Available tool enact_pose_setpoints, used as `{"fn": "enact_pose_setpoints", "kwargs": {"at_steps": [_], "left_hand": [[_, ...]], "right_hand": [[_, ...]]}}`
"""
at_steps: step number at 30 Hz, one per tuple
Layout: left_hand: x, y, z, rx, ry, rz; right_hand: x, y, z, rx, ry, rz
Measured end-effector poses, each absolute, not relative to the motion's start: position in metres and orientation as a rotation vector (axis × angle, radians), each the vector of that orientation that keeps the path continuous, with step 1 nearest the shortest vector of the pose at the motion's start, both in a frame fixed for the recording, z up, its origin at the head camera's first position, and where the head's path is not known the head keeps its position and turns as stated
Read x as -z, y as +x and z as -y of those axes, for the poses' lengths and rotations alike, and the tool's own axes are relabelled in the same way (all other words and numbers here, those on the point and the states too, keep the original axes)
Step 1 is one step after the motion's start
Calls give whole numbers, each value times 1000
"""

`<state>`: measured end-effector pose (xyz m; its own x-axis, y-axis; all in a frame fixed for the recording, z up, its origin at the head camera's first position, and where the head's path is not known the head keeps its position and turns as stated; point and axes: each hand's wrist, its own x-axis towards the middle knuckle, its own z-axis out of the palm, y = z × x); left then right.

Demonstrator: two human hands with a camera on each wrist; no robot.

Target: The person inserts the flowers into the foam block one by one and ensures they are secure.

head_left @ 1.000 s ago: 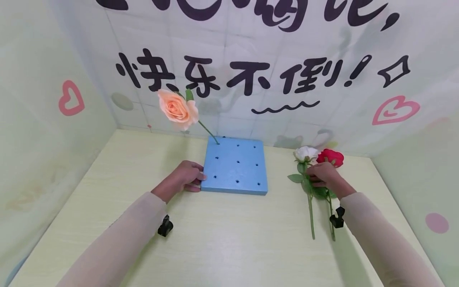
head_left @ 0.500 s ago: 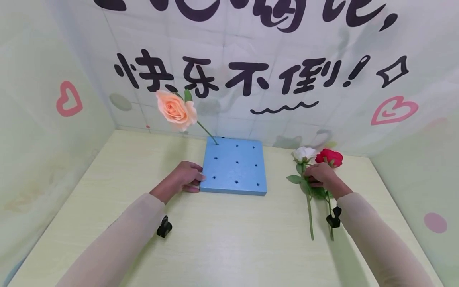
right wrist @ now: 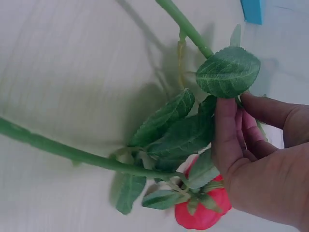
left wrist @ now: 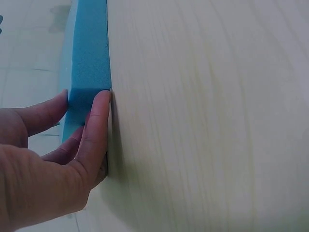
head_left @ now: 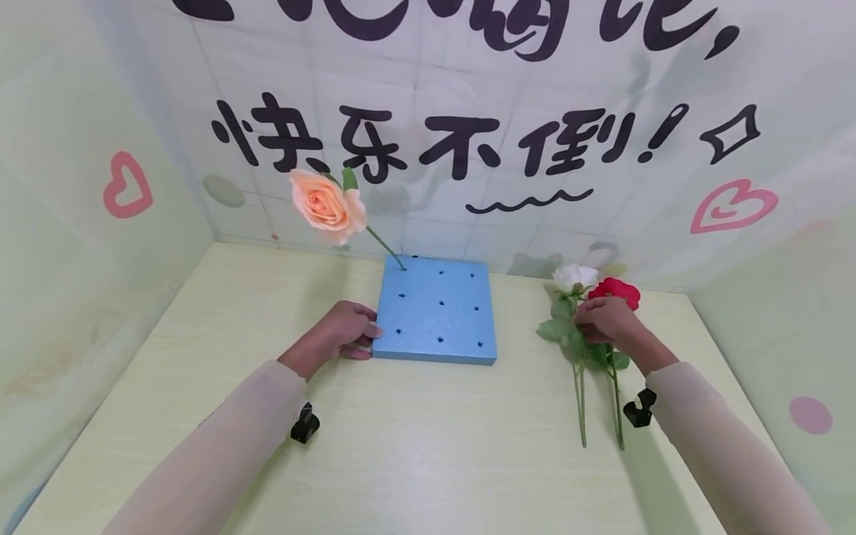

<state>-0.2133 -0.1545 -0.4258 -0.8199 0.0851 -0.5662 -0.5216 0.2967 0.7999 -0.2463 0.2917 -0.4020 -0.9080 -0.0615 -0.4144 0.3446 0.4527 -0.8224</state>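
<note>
A blue foam board (head_left: 461, 319) dotted with small holes lies on the table. My left hand (head_left: 341, 331) grips its near left corner, thumb on top and fingers along the side face, as the left wrist view shows on the board's edge (left wrist: 91, 58). One peach rose (head_left: 326, 206) stands in the far left hole, leaning left. At right, my right hand (head_left: 615, 325) pinches a white rose (head_left: 575, 278) by its stem below the bloom. Beside it lies a red rose (head_left: 620, 290), partly behind that hand. In the right wrist view, leaves hide the pinch point on the green stem (right wrist: 186, 26).
The pale wooden table (head_left: 428, 446) is bounded at the back by a white printed sheet (head_left: 414, 148) with black lettering, and by pale walls at both sides. Black wrist mounts (head_left: 305, 423) hang under the sleeves.
The right hand has shifted slightly right, and the white rose has moved up and to the right with it. The left hand and the board keep their places.
</note>
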Motion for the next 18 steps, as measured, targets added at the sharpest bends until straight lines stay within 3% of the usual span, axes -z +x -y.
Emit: {"fn": "enact_pose_setpoints", "kwargs": {"at_steps": [18], "left_hand": [[425,-211,155,-1555,-385,-2073]], "right_hand": [[350,-242,-259,1528,-80,-2504]]}}
